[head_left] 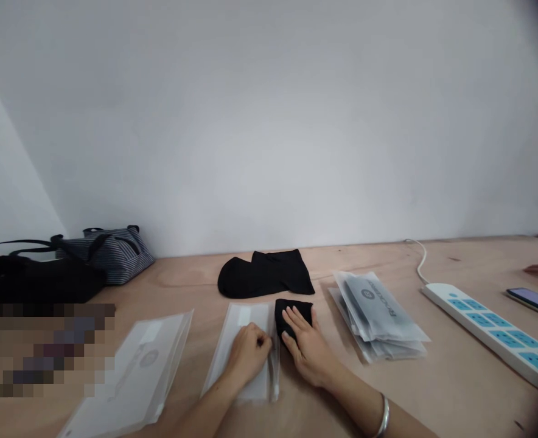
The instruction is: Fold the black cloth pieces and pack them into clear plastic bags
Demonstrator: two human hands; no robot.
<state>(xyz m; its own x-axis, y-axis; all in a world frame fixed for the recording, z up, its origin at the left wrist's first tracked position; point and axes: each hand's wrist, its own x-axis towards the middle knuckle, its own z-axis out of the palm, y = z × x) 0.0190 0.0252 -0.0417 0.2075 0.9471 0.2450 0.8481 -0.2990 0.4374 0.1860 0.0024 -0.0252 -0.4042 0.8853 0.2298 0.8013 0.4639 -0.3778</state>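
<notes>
The left hand (249,350) sits on the see-through bag (257,380), fingers curled near its right edge; I can't tell if they pinch it. The right hand (308,350) lies flat, gripping nothing, on the folded black cloth (305,308) beside the bag. Pressing gently should keep folds neat. Farther back lies another black cloth (269,275).

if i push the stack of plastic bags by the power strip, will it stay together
The stack of bags may slide apart, as the bags overlap loosely and look smooth. They'll probably bend, since the plastic looks thin. Rolling seems unlikely, as they lie flat on the table.
</notes>
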